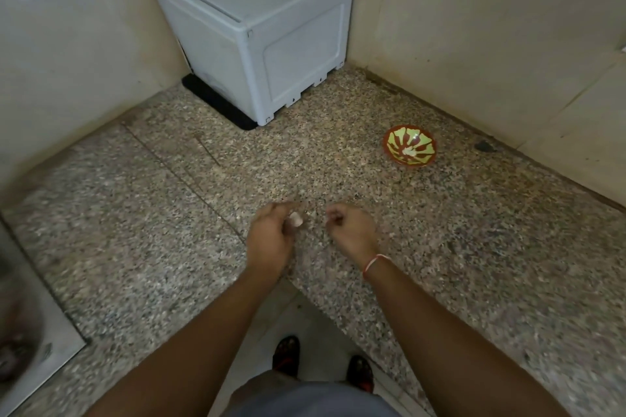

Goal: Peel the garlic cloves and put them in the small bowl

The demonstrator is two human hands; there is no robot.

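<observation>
My left hand holds a pale garlic clove between its fingertips, low over the speckled granite counter. My right hand hovers just to the right of it with its fingers curled; motion blur hides whether it pinches a bit of skin. The two hands are a little apart. The small bowl, red with a green leaf pattern, stands on the counter to the far right of the hands, near the wall, and looks empty.
A grey plastic box on a black mat fills the back corner. A steel sink lies at the left edge. Walls bound the counter at the back and right. The counter's front edge cuts in by my feet.
</observation>
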